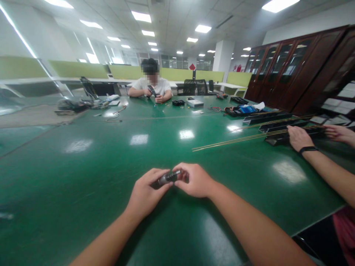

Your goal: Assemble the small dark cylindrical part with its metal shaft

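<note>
Over the near part of the green table, my left hand (148,189) is closed around a small dark device (167,177) with a rounded grey body; its exact kind is not clear. My right hand (196,180) is curled, its thumb and fingers pinching the right end of the same device, where a lighter tip shows. Both hands meet at the device, and their fingers cover much of it.
A co-worker's hands (301,138) at the right handle long thin brass-coloured rods (238,140) lying over black channel-shaped holders (274,138). Across the green table (111,166), another person (151,85) holds a dark tool. Black trays (178,102), a white box (195,103) and cables lie farther back.
</note>
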